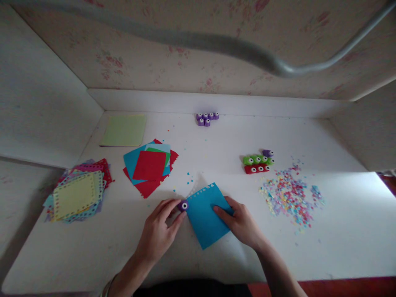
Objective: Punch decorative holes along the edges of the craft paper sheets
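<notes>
Filling much of the view, the white bench (pixel 346 235) carried a blue sheet (pixel 204 218) nr its front-middle; R hand (pixel 243 220) had fingers grasping the sheet's R edge, L hand (pixel 157 231) pinched a sm. purple punch (pixel 183 206) (star-topped) at its L corner.

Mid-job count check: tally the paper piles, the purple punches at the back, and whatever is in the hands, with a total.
Paper piles: 3 (pale green pile, red-topped pile, yellow-topped pile)
Purple punches at the back: 6
Held punch in the left hand: 1
Blue sheet in the right hand: 1
Total: 11
</notes>
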Action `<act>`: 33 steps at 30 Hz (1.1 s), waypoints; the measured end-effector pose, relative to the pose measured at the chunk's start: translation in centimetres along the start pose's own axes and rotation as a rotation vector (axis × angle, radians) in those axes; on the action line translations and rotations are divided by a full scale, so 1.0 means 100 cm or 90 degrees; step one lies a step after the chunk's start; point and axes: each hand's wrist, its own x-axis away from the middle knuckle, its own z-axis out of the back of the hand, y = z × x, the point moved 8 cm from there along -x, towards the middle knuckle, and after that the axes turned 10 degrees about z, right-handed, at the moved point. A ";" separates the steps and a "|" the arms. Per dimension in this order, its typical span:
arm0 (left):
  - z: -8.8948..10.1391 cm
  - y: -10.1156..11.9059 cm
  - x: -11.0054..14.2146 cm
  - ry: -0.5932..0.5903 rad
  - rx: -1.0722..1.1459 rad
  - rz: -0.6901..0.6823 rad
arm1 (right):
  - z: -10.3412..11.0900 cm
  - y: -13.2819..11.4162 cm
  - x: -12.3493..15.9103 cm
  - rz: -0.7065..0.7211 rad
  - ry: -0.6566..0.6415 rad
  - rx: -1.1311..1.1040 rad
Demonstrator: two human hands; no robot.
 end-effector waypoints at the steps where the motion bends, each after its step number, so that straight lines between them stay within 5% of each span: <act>1: 0.001 0.000 -0.002 -0.011 0.016 0.020 | 0.000 0.000 0.000 -0.001 -0.002 -0.002; 9: -0.003 0.000 -0.022 -0.076 0.000 0.105 | -0.001 -0.002 -0.002 0.013 -0.007 0.002; 26: -0.025 0.012 -0.035 -0.163 -0.134 0.072 | -0.004 0.004 0.001 -0.017 -0.010 0.001; 33: -0.011 0.010 -0.031 -0.175 -0.113 0.055 | -0.004 0.003 0.002 0.008 -0.016 -0.022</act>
